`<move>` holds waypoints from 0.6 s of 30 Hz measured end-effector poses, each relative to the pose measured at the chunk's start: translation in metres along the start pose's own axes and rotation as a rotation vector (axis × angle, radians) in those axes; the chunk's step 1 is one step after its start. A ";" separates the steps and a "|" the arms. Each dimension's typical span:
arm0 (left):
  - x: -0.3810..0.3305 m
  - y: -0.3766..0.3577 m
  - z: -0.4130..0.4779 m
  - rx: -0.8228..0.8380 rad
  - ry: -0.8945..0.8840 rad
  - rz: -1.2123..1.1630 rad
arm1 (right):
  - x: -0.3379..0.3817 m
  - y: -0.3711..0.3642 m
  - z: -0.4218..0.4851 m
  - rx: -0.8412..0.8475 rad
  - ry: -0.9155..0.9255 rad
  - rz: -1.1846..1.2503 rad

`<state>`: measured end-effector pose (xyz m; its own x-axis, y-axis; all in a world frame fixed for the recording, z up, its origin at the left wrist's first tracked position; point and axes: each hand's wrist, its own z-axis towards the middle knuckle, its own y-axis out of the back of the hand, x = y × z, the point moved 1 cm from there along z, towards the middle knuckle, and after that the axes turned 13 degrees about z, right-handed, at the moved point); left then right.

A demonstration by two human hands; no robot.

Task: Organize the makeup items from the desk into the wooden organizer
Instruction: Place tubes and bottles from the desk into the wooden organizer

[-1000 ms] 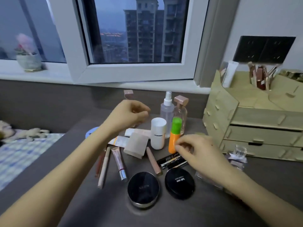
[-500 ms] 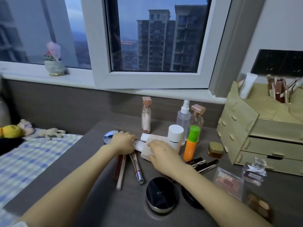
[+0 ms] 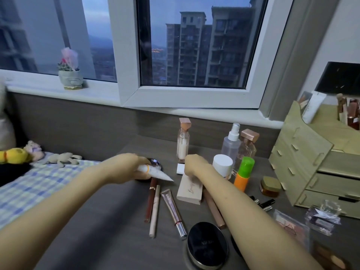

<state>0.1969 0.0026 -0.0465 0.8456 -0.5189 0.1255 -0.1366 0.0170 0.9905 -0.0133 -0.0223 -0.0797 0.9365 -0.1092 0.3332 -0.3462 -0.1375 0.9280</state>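
My left hand point(image 3: 124, 168) is shut on a white tube with an orange band point(image 3: 155, 172), held just above the desk over a dark round compact point(image 3: 156, 164). My right hand point(image 3: 194, 166) lies curled on a small white box point(image 3: 180, 169), just behind a beige box point(image 3: 190, 190); its fingers hide the grip. The wooden organizer point(image 3: 298, 152) stands at the right with several items in its top. Pencils point(image 3: 154, 207), a pink tube point(image 3: 173, 208) and a black compact point(image 3: 207, 245) lie in front of my hands.
Upright at the back stand a foundation bottle point(image 3: 183, 141), spray bottle point(image 3: 230, 145), perfume point(image 3: 249, 147), white jar point(image 3: 223, 164) and orange bottle point(image 3: 242, 175). A gold jar point(image 3: 270, 187), a palette point(image 3: 292, 228) and a clear bottle point(image 3: 323, 217) lie near the organizer. A bed lies left.
My left hand has picked the white tube up off the desk. My right hand has slid back from the beige box onto the white box.
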 end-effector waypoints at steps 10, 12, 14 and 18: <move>0.001 -0.025 -0.023 -0.254 0.296 -1.179 | 0.002 -0.002 0.008 0.052 0.091 -0.092; -0.014 -0.034 -0.022 -0.174 0.362 -1.529 | 0.004 -0.002 0.003 0.027 0.142 -0.139; -0.025 -0.037 -0.022 -0.111 0.385 -1.707 | 0.008 -0.002 -0.006 -0.040 0.212 -0.161; -0.043 -0.030 -0.019 -0.144 0.248 -1.757 | 0.017 0.017 -0.040 -0.271 0.359 -0.080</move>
<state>0.1744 0.0413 -0.0807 -0.0145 0.1215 -0.9925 0.9566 -0.2873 -0.0491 -0.0007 0.0130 -0.0513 0.9363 0.2462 0.2505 -0.2894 0.1363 0.9475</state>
